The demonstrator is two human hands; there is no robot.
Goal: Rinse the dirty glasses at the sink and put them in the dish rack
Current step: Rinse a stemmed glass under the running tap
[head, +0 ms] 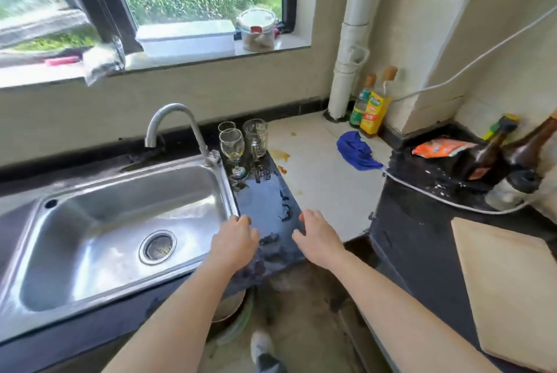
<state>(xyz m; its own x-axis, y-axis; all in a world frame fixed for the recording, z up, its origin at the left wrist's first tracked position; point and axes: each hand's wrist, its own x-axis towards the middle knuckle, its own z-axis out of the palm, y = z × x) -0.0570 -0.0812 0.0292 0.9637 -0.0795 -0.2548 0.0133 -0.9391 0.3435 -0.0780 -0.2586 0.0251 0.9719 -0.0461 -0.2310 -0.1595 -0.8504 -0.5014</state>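
Three dirty glasses stand at the back of the wet black counter (265, 201), right of the tap (177, 128): a stemmed wine glass (232, 149) with yellowish dregs, a taller tumbler (255, 139), and a smaller glass (226, 126) behind them. The steel sink (99, 222) lies to the left with nothing in it. My left hand (235, 240) rests at the sink's right rim, fingers loosely apart, holding nothing. My right hand (316, 234) rests on the counter's right edge, also holding nothing. Both hands are well in front of the glasses. No dish rack is in view.
A white container (187, 38) and a lidded jar (259, 30) sit on the windowsill. Oil bottles (373, 104) stand by a white pipe. A blue cloth (357, 151), brown spills, dark bottles (488, 152) and a wooden board (512, 297) lie to the right.
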